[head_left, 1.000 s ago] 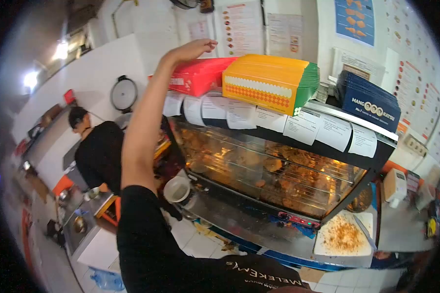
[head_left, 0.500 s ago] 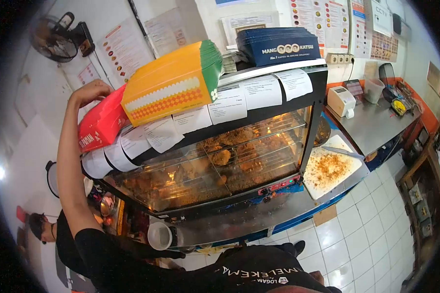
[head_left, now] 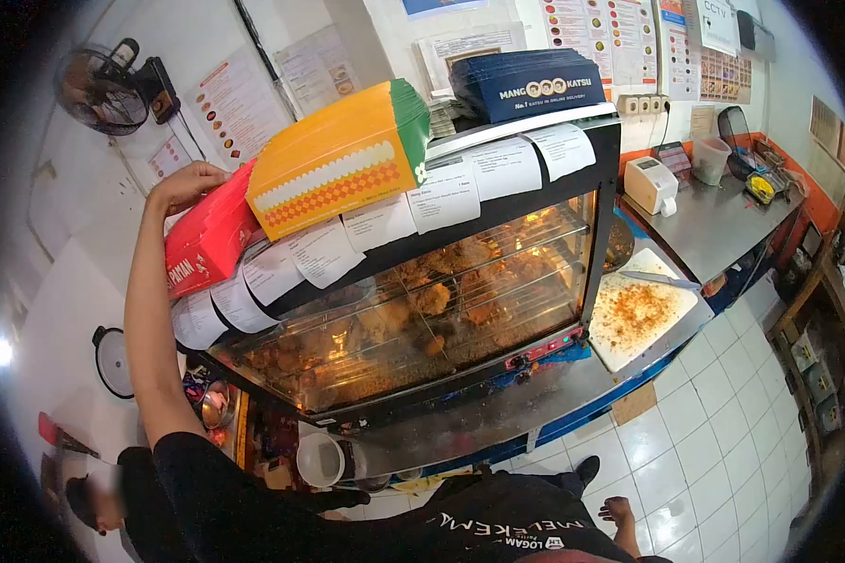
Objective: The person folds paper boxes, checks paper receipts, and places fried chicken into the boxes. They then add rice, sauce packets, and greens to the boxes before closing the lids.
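Observation:
My left hand [head_left: 190,185] reaches to the far left end of the warming cabinet [head_left: 394,399], its curled fingers at the top rear edge of the red folded boxes [head_left: 206,246]. Part of its grip is hidden behind them. Beside the red boxes lies a stack of yellow boxes [head_left: 333,174]. Dark blue boxes [head_left: 530,89] stand farther right on the cabinet. My right hand [head_left: 617,511] hangs low over the floor with loosely bent fingers, holding nothing. Paper slips [head_left: 446,197] hang along the cabinet's upper edge, above the glass and the fried pieces [head_left: 432,298].
A crumb-covered white board [head_left: 633,314] with a knife [head_left: 662,279] lies right of the cabinet. Beyond it a label printer [head_left: 649,186] stands on a metal counter [head_left: 723,211]. A white tub [head_left: 320,460] is at lower left, near another person [head_left: 141,507].
My left hand has come down onto the edge of the red boxes. My right hand now shows more fully at lower right. The view has shifted slightly.

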### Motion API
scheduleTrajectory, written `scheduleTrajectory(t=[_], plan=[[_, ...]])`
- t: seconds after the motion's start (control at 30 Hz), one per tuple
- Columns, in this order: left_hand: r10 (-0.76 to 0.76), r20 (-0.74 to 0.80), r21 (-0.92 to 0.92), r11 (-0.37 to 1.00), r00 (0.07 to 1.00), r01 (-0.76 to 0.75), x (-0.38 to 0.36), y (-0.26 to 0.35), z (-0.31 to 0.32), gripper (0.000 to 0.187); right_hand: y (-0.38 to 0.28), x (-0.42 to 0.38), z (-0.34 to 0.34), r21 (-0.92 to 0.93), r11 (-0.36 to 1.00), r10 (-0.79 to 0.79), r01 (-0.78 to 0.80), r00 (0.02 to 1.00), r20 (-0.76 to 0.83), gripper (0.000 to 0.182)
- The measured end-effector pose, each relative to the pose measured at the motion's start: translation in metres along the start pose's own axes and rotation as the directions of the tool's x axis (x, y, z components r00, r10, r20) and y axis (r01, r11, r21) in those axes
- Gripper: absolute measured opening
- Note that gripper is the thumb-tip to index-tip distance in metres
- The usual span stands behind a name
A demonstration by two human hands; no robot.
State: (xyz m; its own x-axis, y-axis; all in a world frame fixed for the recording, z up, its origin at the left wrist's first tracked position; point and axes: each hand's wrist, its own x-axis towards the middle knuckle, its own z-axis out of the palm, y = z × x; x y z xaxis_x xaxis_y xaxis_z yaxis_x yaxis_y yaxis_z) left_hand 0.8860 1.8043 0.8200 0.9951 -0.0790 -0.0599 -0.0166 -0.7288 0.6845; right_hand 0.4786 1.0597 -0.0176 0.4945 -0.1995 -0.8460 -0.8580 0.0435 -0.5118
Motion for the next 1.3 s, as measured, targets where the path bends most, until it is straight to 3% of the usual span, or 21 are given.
scheduleTrajectory(t=[0.07, 0.1, 0.17, 0.2, 0.27, 0.3, 0.37, 0.47, 0.5, 0.6, 0.67, 0.7, 0.77, 0.9, 0.97, 1.03, 1.13, 1.2, 1.23, 1.27, 1.3], plan=[[0.168, -0.004, 0.386, 0.909, 0.986, -0.154, 0.007, 0.003, -0.002, 0.026, -0.002, 0.004, -0.001, 0.009, 1.000, -0.024, 0.024, 1.000, 0.007, 0.033], [0.169, -0.004, 0.388, 0.909, 0.986, -0.154, 0.009, 0.007, 0.000, 0.026, -0.003, 0.007, -0.001, 0.017, 0.999, -0.052, 0.052, 0.999, 0.012, 0.034], [0.147, 0.026, 0.668, 0.734, 0.989, -0.127, 0.013, 0.018, 0.006, 0.029, -0.002, 0.011, 0.007, 0.017, 0.998, -0.068, 0.068, 0.998, -0.008, 0.034], [0.142, 0.027, 0.672, 0.731, 0.989, -0.123, 0.015, 0.018, 0.006, 0.029, -0.001, 0.012, 0.010, 0.051, 0.996, -0.076, 0.076, 0.997, -0.012, 0.034], [0.341, -0.062, 0.840, 0.525, 0.938, -0.135, 0.020, 0.014, 0.008, 0.035, 0.002, 0.015, 0.021, 0.087, 0.992, -0.091, 0.092, 0.996, -0.012, 0.033], [0.335, -0.065, 0.843, 0.522, 0.940, -0.128, 0.018, 0.010, 0.010, 0.035, 0.005, 0.016, 0.025, 0.084, 0.992, -0.090, 0.090, 0.996, -0.003, 0.033], [0.553, -0.197, 0.800, 0.568, 0.810, -0.194, 0.016, 0.005, 0.012, 0.040, 0.011, 0.019, 0.038, 0.081, 0.996, -0.038, 0.038, 0.999, 0.003, 0.031], [0.672, -0.295, 0.845, 0.516, 0.680, -0.144, 0.030, -0.013, -0.022, 0.043, 0.031, 0.023, 0.048, 0.090, 0.996, -0.010, 0.006, 0.999, 0.037, 0.029], [0.673, -0.294, 0.847, 0.513, 0.679, -0.142, 0.021, 0.001, -0.017, 0.043, 0.035, 0.021, 0.050, 0.104, 0.994, 0.015, -0.021, 0.998, 0.056, 0.029], [0.611, -0.364, 0.769, 0.623, 0.703, -0.142, 0.008, 0.026, -0.012, 0.042, 0.054, 0.012, 0.052, 0.076, 0.997, 0.015, -0.019, 0.998, 0.057, 0.025], [0.437, -0.249, 0.782, 0.618, 0.864, -0.087, 0.008, 0.032, -0.014, 0.036, 0.057, 0.011, 0.054, 0.071, 0.994, 0.078, -0.081, 0.996, 0.038, 0.027], [0.433, -0.252, 0.779, 0.621, 0.865, -0.084, 0.004, 0.035, -0.012, 0.036, 0.058, 0.010, 0.052, 0.065, 0.995, 0.079, -0.081, 0.996, 0.036, 0.027], [0.285, -0.173, 0.563, 0.814, 0.943, -0.143, -0.005, 0.046, -0.013, 0.030, 0.053, 0.008, 0.046, 0.097, 0.990, 0.094, -0.099, 0.994, 0.058, 0.030], [0.293, -0.067, 0.503, 0.836, 0.954, -0.221, -0.018, 0.047, -0.026, 0.033, 0.031, 0.020, 0.037, 0.053, 0.998, 0.041, -0.042, 0.999, 0.022, 0.030], [0.523, -0.299, 0.695, 0.692, 0.798, -0.194, -0.021, 0.046, -0.038, 0.037, 0.004, 0.023, 0.029, 0.121, 0.980, -0.157, 0.158, 0.987, -0.018, 0.028], [0.667, -0.523, 0.679, 0.702, 0.531, -0.214, -0.024, 0.034, -0.068, 0.042, -0.041, 0.025, 0.026, 0.093, 0.940, -0.325, 0.328, 0.945, -0.043, 0.030], [0.723, -0.688, 0.703, 0.686, 0.062, -0.190, -0.079, 0.047, -0.040, 0.041, -0.159, -0.034, 0.030, 0.149, 0.809, -0.581, 0.568, 0.812, 0.059, 0.033], [0.676, -0.706, 0.701, 0.623, -0.211, -0.348, -0.123, 0.066, 0.000, 0.035, -0.249, -0.086, 0.054, 0.041, 0.685, -0.723, 0.727, 0.672, 0.162, 0.032], [0.797, -0.525, 0.850, 0.474, -0.299, -0.228, -0.154, 0.066, 0.009, 0.031, -0.293, -0.116, 0.070, -0.029, 0.595, -0.779, 0.803, 0.586, 0.224, 0.030], [0.821, -0.433, 0.897, 0.433, -0.373, -0.089, -0.188, 0.084, 0.058, 0.022, -0.330, -0.145, 0.088, 0.016, 0.563, -0.792, 0.826, 0.534, 0.295, 0.030], [0.710, -0.629, 0.776, 0.545, -0.317, -0.318, -0.215, 0.080, 0.090, 0.019, -0.364, -0.176, 0.106, 0.066, 0.534, -0.799, 0.843, 0.478, 0.365, 0.031]])
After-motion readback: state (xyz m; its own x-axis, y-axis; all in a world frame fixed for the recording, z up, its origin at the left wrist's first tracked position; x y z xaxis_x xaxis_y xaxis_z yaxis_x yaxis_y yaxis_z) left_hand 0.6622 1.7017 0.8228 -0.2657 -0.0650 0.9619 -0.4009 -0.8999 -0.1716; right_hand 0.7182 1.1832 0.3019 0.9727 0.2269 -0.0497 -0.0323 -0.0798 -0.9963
